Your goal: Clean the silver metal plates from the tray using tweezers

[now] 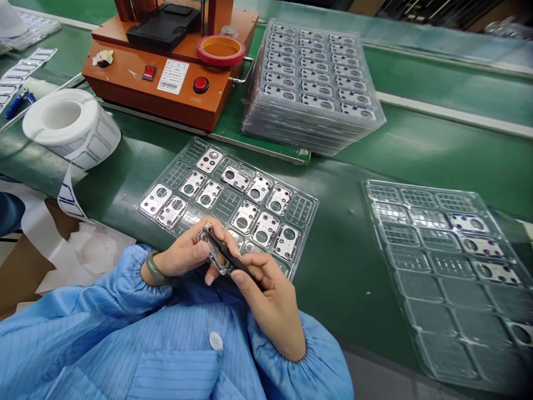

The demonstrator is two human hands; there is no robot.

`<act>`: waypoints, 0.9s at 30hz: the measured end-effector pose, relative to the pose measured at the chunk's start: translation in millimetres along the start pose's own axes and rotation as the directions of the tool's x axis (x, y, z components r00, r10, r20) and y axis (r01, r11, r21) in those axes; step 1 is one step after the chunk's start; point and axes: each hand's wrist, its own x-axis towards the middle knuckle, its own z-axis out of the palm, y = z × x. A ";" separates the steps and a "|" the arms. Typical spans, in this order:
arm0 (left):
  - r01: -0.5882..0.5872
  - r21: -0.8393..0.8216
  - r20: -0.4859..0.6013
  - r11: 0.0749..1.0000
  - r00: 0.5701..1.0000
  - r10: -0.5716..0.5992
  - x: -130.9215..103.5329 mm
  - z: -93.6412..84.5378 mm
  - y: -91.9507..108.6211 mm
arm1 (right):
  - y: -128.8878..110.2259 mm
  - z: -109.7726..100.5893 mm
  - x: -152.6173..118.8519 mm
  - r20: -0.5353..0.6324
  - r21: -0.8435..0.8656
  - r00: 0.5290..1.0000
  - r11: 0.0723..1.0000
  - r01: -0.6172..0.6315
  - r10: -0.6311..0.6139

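Observation:
In front of my chest, my left hand [183,256] is closed on a small metal plate [216,258] with round holes, tilted nearly on edge. My right hand [275,303] pinches black tweezers [244,268], which slant up to the left and lie along the plate. The tips of the tweezers are partly hidden by my left fingers. Just beyond my hands lies a clear plastic tray [228,203] with several similar silver plates, such as one metal plate [266,229], in its pockets. My sleeves and left hand cover its near edge.
A second clear tray [452,303] with a few plates lies at right. Behind are a tall stack of filled trays [314,89] and an orange machine [154,103] bearing a roll of red tape [220,51]. A label roll [97,136] stands at left, its strip hanging over the edge.

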 end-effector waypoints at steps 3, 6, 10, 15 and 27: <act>0.003 0.017 0.007 1.000 1.000 -0.003 -1.4 -1.5 -1.0 | 4.3 -0.9 -2.2 0.004 0.006 0.999 0.999 0.044 -0.044; 0.012 0.043 0.016 0.999 1.000 -0.012 -3.5 -3.7 -2.3 | 7.7 -1.2 -2.4 0.027 0.086 0.999 0.996 0.028 -0.030; 0.020 0.043 0.024 0.999 1.000 -0.021 -4.1 -3.6 -1.5 | 5.9 1.4 -0.4 0.054 0.137 0.998 0.990 -0.036 0.029; -0.001 -0.017 -0.008 1.000 1.000 0.001 -0.7 1.4 1.1 | -2.5 2.1 5.8 0.165 0.037 0.977 0.990 -0.139 0.132; 0.045 0.012 -0.010 0.999 0.999 -0.045 -1.0 0.5 0.9 | -2.2 -5.9 -2.3 0.099 -0.133 0.994 0.989 0.070 -0.057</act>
